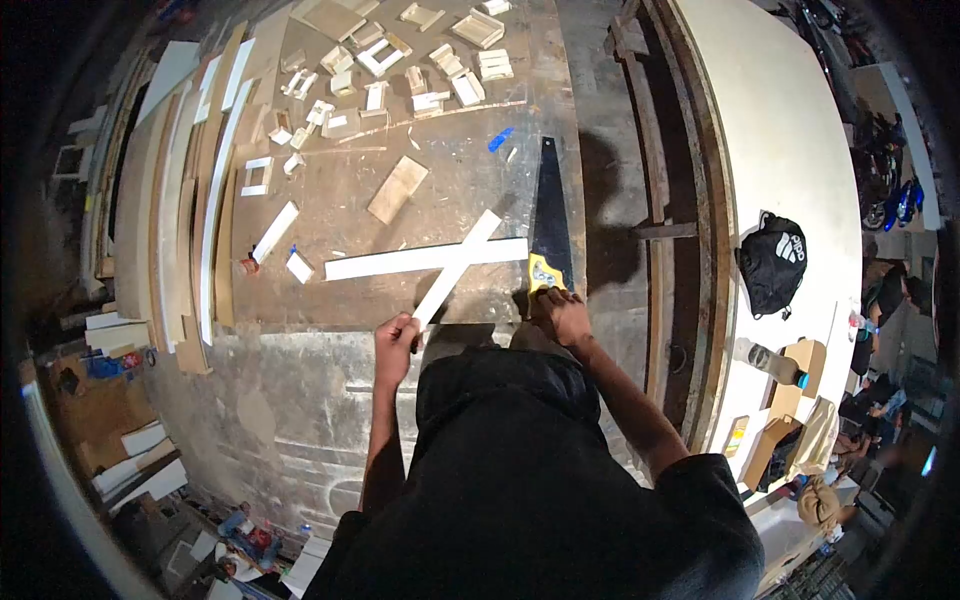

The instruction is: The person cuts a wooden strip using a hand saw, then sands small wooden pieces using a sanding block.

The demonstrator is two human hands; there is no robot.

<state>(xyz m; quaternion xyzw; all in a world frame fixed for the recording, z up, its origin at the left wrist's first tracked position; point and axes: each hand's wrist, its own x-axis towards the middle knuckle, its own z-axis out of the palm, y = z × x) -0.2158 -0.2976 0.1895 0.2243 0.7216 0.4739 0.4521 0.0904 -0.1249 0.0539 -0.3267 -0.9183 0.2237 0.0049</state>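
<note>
"At the near edge of the brown work surface, what are your hands doing?"

"My left hand is clenching the near end of a slanting white strip, and the strip is running away from me toward the far right."

"And the right one?"

"My right hand is grasping the yellow handle of a handsaw. The dark blade is pointing to the far side, near the right edge of the surface."

"Is your strip crossing anything?"

"It's crossing over a second white strip, which is lying from left to right. That one's right end is sitting just beside the saw; I can't tell whether they are touching."

"What's lying farther off?"

"Beyond the strips, a flat wooden block is lying at an angle. A small blue object is lying near the far tip of the blade. Small wooden pieces are crowding the far side, and long boards are stretching along the left."

"And over to the right?"

"On a separate pale surface, a black bag is resting, with a blue-capped bottle resting nearer to me."
</note>
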